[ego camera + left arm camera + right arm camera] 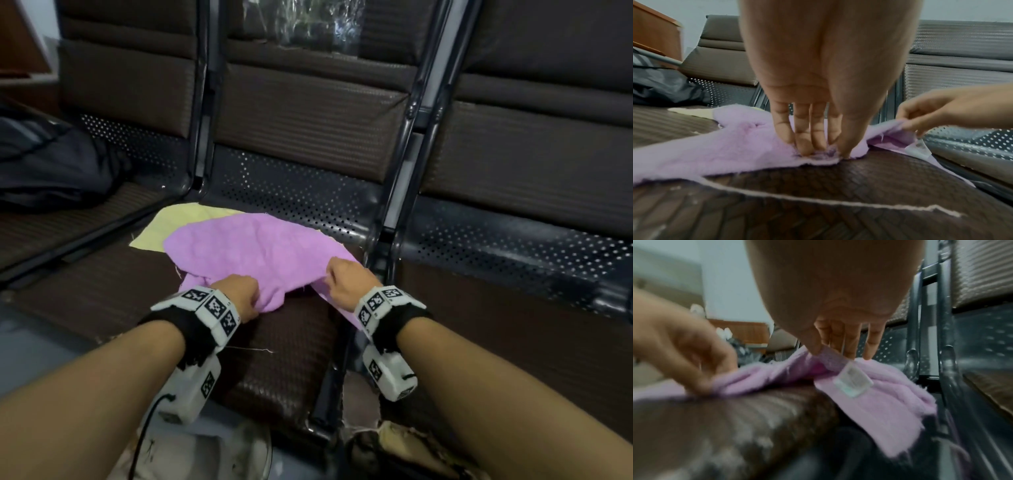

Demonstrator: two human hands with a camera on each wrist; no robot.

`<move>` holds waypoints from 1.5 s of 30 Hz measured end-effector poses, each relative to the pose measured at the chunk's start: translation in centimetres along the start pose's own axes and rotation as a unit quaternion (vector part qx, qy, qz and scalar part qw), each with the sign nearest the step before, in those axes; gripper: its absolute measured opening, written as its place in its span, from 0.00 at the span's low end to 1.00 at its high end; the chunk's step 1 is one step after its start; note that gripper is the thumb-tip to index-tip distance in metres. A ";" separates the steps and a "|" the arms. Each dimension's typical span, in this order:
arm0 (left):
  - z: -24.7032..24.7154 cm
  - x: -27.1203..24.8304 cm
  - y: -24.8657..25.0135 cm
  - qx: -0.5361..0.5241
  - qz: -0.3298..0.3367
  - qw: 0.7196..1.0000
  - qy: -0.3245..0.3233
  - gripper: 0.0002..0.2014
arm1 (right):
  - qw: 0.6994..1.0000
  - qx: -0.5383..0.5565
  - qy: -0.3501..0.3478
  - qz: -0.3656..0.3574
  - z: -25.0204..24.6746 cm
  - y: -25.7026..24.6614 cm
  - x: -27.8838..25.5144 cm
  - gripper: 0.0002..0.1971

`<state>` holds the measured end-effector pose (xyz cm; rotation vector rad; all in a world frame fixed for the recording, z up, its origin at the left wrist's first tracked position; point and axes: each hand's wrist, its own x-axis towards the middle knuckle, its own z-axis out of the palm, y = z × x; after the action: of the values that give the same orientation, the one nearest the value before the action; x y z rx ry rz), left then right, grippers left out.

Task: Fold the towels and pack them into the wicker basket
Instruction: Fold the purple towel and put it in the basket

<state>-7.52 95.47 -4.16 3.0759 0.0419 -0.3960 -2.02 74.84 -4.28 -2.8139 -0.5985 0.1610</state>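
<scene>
L hand (239, 291) pinches the purple towel (253, 250) near edge, fingertips (805, 146) bunched w/ thumb. R hand (346, 281) at 3 o'clock pinches its corner, thumb to forefinger, lifted off the seat (281, 359). Yellow towel (178, 222) lies under, 11 o'clock.

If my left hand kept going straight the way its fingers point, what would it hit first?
The left hand points down into the purple towel it already pinches; just beneath is the brown seat cushion.
</scene>
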 end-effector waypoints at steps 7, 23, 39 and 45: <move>-4.5 -1.5 3.3 -0.206 0.022 0.971 0.120 0.13 | 0.950 0.240 0.191 0.052 -8.4 3.4 -4.4 0.03; -9.6 -6.0 19.8 -0.535 0.211 0.805 0.144 0.09 | 0.729 0.467 0.482 0.134 -15.0 10.9 -17.1 0.01; -6.2 -3.1 23.2 -0.368 0.226 0.900 0.048 0.05 | 0.974 0.075 -0.040 0.208 -9.6 17.8 -19.9 0.20; -6.5 -3.0 21.7 -0.316 0.239 0.916 0.053 0.15 | 0.962 -0.016 -0.157 0.221 -8.0 18.2 -20.9 0.16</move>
<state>-8.13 73.97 3.67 2.3502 -0.4720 -0.1417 -12.72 48.34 -0.44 -2.9304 -0.0159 0.6976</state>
